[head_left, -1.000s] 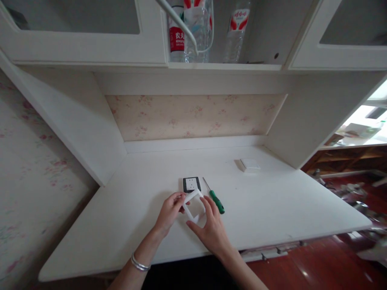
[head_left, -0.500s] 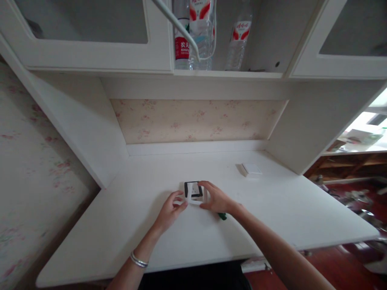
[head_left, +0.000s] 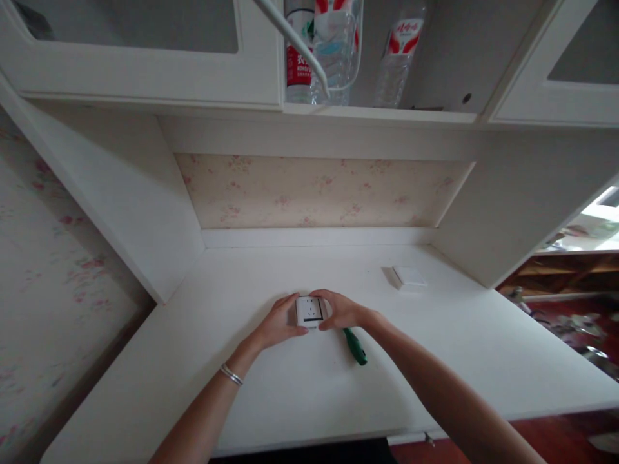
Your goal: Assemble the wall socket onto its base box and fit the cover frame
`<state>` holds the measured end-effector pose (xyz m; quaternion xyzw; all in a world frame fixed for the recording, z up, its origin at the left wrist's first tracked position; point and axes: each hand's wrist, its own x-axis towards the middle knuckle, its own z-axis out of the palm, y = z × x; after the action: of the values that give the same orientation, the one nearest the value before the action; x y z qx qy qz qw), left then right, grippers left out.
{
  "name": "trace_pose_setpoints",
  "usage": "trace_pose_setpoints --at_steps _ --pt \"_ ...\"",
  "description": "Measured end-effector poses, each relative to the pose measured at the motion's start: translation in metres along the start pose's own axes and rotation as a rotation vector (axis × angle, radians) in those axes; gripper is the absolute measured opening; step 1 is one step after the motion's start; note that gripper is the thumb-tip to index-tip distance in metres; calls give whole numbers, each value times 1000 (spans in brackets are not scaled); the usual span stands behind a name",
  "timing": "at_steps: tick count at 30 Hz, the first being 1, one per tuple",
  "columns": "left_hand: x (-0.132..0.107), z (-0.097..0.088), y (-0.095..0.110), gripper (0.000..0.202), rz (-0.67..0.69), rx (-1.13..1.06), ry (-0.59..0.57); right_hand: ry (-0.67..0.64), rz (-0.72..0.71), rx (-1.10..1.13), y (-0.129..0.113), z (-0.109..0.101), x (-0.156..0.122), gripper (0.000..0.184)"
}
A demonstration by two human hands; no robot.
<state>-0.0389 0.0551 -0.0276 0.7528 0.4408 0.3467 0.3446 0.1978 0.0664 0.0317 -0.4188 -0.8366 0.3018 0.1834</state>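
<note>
Between my two hands, on the white desk, sits a white wall socket with its pin holes facing up. Its white frame lies around the socket face, and a dark strip shows along the lower and right inner edges. My left hand grips the socket's left side, thumb at the near edge and fingers at the far corner. On the opposite side my right hand holds it the same way, thumb near and fingers far. A green-handled tool lies just right of the socket; its working end is hidden under my right hand.
Farther back on the right of the desk lies a white square plate. Overhead, a cabinet shelf holds several plastic bottles, and a white curved rod hangs in front. Side panels bound the desk left and right.
The white frame, earlier held tilted over the black-edged socket, now lies down around it. My left hand has closed onto the left side. More of the green handle shows.
</note>
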Motion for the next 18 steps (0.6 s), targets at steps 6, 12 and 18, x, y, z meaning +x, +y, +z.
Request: trace_pose_setpoints --at_steps 6,12,18 --pt "3 1 -1 87 -14 0 8 -9 9 -20 1 0 3 83" --pt "5 3 -7 84 -22 17 1 -37 23 -59 3 0 9 84" --pt "6 2 -6 84 -41 57 -27 -54 18 -62 5 -1 12 83"
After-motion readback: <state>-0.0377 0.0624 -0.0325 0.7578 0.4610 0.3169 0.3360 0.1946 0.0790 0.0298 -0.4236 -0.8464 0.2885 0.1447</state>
